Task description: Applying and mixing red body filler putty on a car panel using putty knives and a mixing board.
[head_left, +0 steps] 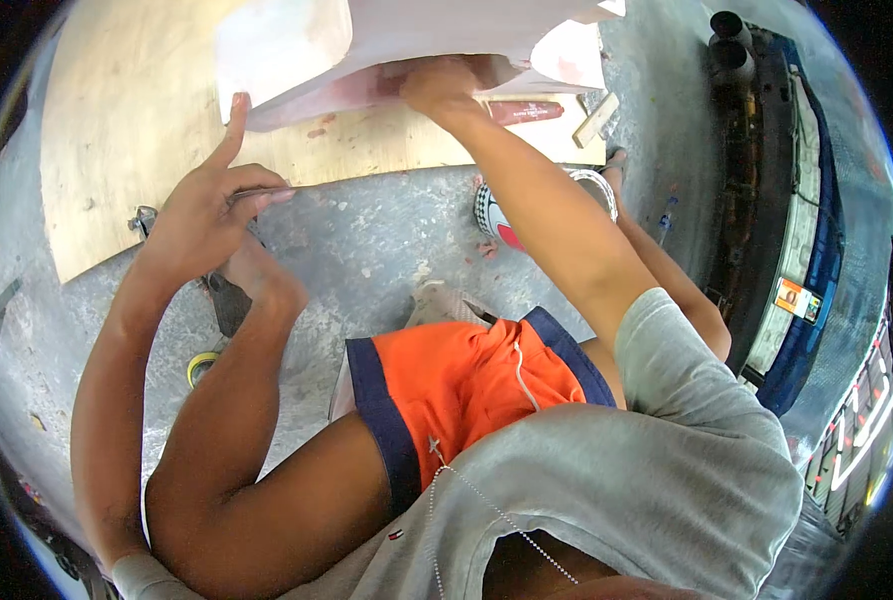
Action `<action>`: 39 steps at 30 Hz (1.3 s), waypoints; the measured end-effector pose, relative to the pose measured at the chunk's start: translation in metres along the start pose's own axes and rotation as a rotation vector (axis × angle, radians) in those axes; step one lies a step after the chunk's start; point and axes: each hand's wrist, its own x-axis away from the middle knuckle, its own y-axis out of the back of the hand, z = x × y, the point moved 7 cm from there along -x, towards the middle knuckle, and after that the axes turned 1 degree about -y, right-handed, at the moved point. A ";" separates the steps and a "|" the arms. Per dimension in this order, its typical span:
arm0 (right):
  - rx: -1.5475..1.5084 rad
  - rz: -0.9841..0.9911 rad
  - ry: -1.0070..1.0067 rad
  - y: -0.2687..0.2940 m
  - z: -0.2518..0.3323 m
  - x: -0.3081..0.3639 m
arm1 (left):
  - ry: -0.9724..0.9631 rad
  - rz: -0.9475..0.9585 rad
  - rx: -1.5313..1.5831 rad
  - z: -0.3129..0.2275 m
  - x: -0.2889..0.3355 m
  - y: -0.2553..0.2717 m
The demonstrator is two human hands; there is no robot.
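Observation:
A large pale, curved panel (pixel 416 32) with reddish smears lies on a plywood board (pixel 116 130) in front of me. My left hand (pixel 211 200) is at its left corner, the index finger stretched up to the panel's edge. Between the thumb and other fingers of that hand is a thin, flat dark piece (pixel 266 191), seen nearly edge-on. My right hand (pixel 444 85) reaches into the hollow on the panel's near side, where its fingertips are hidden. Just right of this hand, a dark red tube (pixel 524 112) lies on the board.
A small wooden block (pixel 595 121) lies at the board's right edge. Below stands a printed can (pixel 496 215), partly behind my right forearm. A yellow tape roll (pixel 201 368) is on the concrete floor, left. A clear bottle (pixel 667 218) and a long dark vehicle part (pixel 766 210) are at right.

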 end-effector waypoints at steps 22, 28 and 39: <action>-1.361 0.124 0.133 -0.014 0.030 0.147 | -0.017 -0.015 0.079 -0.003 0.020 0.008; -1.859 -0.081 0.057 0.025 -0.016 0.246 | 0.373 -0.140 0.962 -0.015 0.035 -0.012; -1.305 -1.132 0.640 0.086 0.033 0.295 | 0.325 -0.132 1.141 -0.073 -0.003 -0.050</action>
